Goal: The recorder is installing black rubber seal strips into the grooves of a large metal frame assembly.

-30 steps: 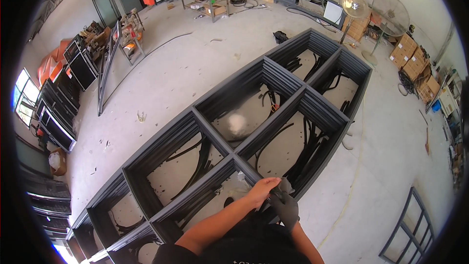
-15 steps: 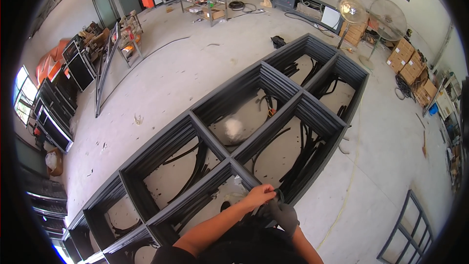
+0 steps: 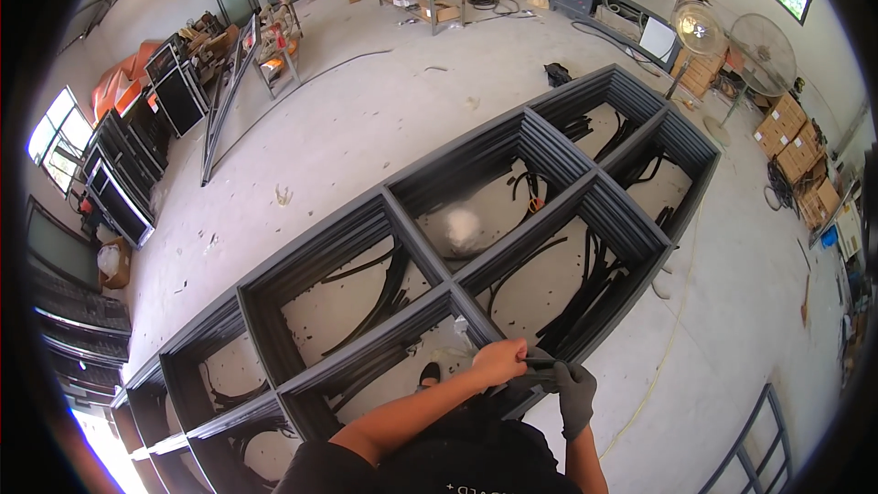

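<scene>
Left hand [image 3: 498,361] bare, fingers pinched on black rubber strip [image 3: 540,363]; gloved right hand [image 3: 574,393] gripping same strip, approx 6 o'clock, at near rail of dark frame [image 3: 512,155]. Keep strip taut, prob. press evenly into groove w/ thumb.

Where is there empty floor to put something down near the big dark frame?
Bare concrete lies between the dark frame and the leaning frames on the left, and right of it toward the cardboard boxes. The frame's cells are crowded with black strips; both hands fill the near edge.
</scene>
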`<state>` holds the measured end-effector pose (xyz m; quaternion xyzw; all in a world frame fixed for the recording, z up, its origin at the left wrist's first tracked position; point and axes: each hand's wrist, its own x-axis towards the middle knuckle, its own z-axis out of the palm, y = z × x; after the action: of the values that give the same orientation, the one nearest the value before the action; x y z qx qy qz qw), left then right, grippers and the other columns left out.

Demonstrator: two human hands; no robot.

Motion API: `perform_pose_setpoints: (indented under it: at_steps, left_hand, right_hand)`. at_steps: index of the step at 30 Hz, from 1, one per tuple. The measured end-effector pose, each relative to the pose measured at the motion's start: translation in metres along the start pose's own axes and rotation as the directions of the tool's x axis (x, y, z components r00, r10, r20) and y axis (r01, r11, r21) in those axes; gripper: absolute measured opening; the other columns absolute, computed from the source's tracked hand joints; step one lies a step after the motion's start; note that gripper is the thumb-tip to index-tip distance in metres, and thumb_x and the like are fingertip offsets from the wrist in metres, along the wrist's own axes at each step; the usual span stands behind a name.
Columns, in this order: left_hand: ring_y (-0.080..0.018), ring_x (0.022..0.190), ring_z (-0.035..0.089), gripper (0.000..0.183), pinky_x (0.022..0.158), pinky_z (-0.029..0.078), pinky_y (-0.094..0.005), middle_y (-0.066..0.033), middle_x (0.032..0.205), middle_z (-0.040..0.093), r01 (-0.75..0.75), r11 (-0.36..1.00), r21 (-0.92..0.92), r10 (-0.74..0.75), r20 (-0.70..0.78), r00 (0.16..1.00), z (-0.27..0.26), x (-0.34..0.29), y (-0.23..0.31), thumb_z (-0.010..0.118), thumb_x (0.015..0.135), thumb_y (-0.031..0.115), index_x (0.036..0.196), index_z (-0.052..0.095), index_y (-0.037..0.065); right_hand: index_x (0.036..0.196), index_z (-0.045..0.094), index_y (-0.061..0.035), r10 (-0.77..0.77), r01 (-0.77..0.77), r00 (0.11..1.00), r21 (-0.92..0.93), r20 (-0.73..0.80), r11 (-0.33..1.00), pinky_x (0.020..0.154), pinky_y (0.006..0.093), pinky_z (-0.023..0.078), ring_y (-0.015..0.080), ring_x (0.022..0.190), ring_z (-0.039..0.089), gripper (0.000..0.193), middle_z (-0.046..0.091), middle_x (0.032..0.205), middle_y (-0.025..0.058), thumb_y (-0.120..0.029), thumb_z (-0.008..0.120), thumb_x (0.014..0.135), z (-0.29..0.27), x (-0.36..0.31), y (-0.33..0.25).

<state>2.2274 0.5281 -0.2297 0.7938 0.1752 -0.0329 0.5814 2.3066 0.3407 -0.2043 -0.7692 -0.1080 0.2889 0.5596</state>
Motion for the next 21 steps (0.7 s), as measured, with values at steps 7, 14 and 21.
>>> perform_pose_setpoints:
  at_steps: [7,14,21]
  left_hand:
    - [-0.0232,0.059,0.055,0.034,0.053,0.045,-0.0375,-0.0088,0.066,0.056,0.493,0.839,-0.231,-0.518,-0.062,0.853,0.017,0.009,-0.055,0.06,0.085,0.04,0.079,0.052,0.008]
    - [-0.0152,0.053,0.038,0.045,0.051,0.035,-0.0302,-0.0009,0.06,0.039,0.744,0.03,-0.668,-0.361,0.687,0.631,0.021,0.003,-0.047,0.041,0.093,0.05,0.068,0.042,0.013]
    - [-0.0228,0.078,0.054,0.033,0.075,0.046,-0.0365,-0.0068,0.083,0.057,0.619,-0.159,-0.769,-0.247,0.638,0.729,0.023,0.015,-0.091,0.037,0.097,0.036,0.087,0.057,0.012]
  right_hand:
    - [0.07,0.065,-0.0074,-0.588,0.492,0.8,-0.688,0.116,0.533,0.06,0.0453,0.047,0.0334,0.064,0.062,0.018,0.064,0.068,0.0144,-0.022,0.07,0.08,0.037,-0.011,-0.028]
    - [0.076,0.068,-0.0084,-0.05,0.182,0.983,-0.882,0.178,0.434,0.065,0.0474,0.049,0.0339,0.072,0.067,0.032,0.067,0.073,0.0145,-0.037,0.059,0.086,0.031,-0.003,0.045]
    - [0.074,0.069,-0.0074,-0.123,0.251,0.968,-0.809,0.219,0.532,0.064,0.0483,0.049,0.0347,0.071,0.066,0.035,0.067,0.073,0.0158,-0.039,0.059,0.086,0.041,-0.016,0.0]
